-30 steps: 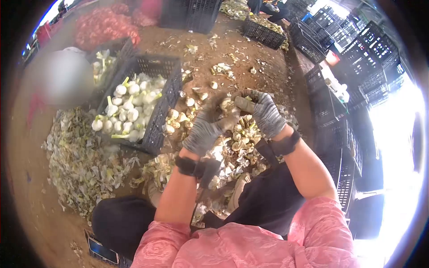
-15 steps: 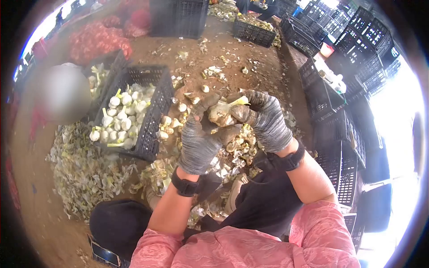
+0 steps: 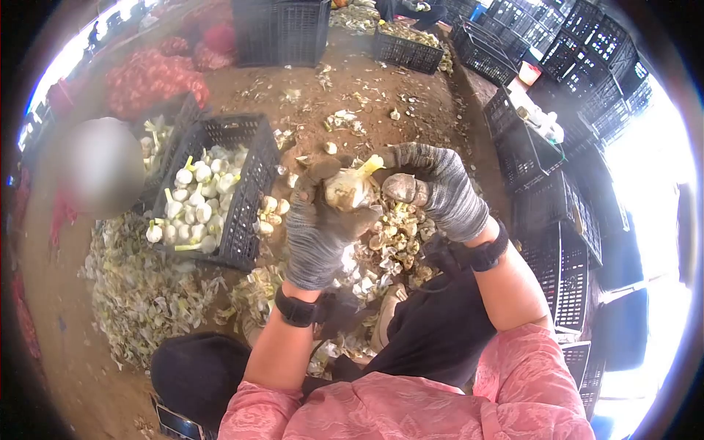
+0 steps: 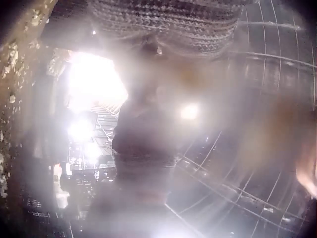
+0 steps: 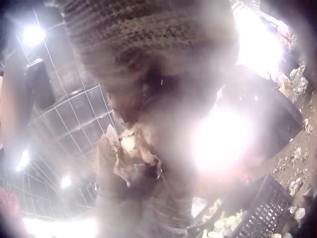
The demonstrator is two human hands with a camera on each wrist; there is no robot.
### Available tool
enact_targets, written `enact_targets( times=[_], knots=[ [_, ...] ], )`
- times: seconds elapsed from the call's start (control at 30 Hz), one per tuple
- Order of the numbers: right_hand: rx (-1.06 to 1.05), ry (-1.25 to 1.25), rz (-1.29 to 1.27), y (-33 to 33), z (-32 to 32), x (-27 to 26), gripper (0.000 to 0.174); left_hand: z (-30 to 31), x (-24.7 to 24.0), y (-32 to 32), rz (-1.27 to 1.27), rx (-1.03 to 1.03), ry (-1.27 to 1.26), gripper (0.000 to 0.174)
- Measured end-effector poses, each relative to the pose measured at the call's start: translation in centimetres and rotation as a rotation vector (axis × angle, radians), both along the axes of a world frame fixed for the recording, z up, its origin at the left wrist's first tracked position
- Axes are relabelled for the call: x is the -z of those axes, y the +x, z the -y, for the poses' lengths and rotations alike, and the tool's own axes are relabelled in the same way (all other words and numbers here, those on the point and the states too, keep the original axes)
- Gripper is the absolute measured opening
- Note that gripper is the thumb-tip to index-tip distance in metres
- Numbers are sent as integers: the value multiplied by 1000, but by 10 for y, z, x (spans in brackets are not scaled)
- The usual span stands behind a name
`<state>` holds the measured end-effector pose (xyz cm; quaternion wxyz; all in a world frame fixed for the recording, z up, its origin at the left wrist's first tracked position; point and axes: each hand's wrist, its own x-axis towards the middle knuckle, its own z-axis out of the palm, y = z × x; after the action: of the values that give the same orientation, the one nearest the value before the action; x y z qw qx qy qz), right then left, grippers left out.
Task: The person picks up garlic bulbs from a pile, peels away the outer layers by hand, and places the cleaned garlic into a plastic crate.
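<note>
Both hands wear grey knit gloves with dirt-stained fingers. My left hand [image 3: 317,238] grips a garlic bulb [image 3: 348,189] from its left and underside, its pale cut stem pointing up and right. On the right, my right hand [image 3: 444,187] has curled fingers at the stem and a thumb beside the bulb. In the right wrist view, loose papery garlic skin [image 5: 131,148] shows below the knit glove [image 5: 148,44]. Glare and blur cover most of the left wrist view, where only a glove [image 4: 163,29] stands out. Trimmed garlic and peelings [image 3: 400,238] lie beneath the hands.
A black crate [image 3: 253,191] of cleaned white garlic stands to the left, beside a heap of peelings [image 3: 147,293]. Red net sacks [image 3: 158,81] lie far left. Stacked black crates [image 3: 561,213] line the right. Another crate [image 3: 407,53] stands at the back.
The hands have come up from lower over the pile with the bulb, now turned so its stem shows. The right thumb has shifted right, off the bulb's face.
</note>
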<state>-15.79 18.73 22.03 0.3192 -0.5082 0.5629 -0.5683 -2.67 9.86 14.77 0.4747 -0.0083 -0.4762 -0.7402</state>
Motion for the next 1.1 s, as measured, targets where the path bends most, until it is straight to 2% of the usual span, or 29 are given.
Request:
enact_targets(
  times=[0.07, 0.13, 0.2, 0.27, 0.33, 0.37, 0.43, 0.57, 0.63, 0.67, 0.73, 0.8, 0.87, 0.9, 0.97, 1.03, 1.07, 1.1],
  knots=[
    [5, 28, 27, 3, 1, 0, 28, 2, 3, 0, 15, -29, -31, 56],
    [139, 82, -329, 5, 3, 6, 27, 0, 6, -1, 33, -111, -94, 54],
    [187, 76, -353, 13, 5, 4, 23, 1, 15, -4, 47, -142, -133, 58],
    [285, 107, -692, 17, 7, 4, 21, 2, 20, -4, 62, -176, -172, 62],
    [307, 56, -760, 19, 9, 6, 19, 3, 22, -3, 224, -401, -375, 62],
    [313, 29, -814, 19, 10, 8, 18, 3, 23, -4, 225, -400, -375, 62],
    [294, -20, -901, 16, 11, 8, 15, 2, 23, -5, 185, -331, -301, 55],
    [289, -41, -887, 13, 15, 11, 16, 2, 14, 0, 179, -243, -273, 56],
    [285, -6, -803, 13, 14, 9, 14, 6, 12, 2, 187, -58, -95, 59],
    [282, -4, -802, 12, 15, 10, 14, 8, 13, 2, 189, -59, -94, 59],
    [312, -66, -901, 8, 17, 12, 15, 14, 15, 3, 198, -168, -382, 61],
    [273, -37, -838, 10, 17, 7, 18, 15, 19, 2, 220, -168, -363, 61],
    [133, -26, -480, 17, 17, 4, 21, 15, 22, 0, 240, -166, -344, 61],
    [145, -31, -633, 18, 17, 6, 23, 15, 23, -2, 238, -151, -303, 61],
    [143, -46, -729, 17, 18, 9, 23, 15, 24, -2, 239, -132, -259, 61],
    [146, -75, -830, 18, 18, 10, 21, 16, 24, -1, 36, 306, 372, 64],
    [145, -75, -830, 17, 19, 11, 21, 14, 21, 1, 36, 305, 373, 64],
    [114, -133, -883, 15, 21, 13, 20, 11, 16, 3, 48, 242, 240, 67]
  ],
)
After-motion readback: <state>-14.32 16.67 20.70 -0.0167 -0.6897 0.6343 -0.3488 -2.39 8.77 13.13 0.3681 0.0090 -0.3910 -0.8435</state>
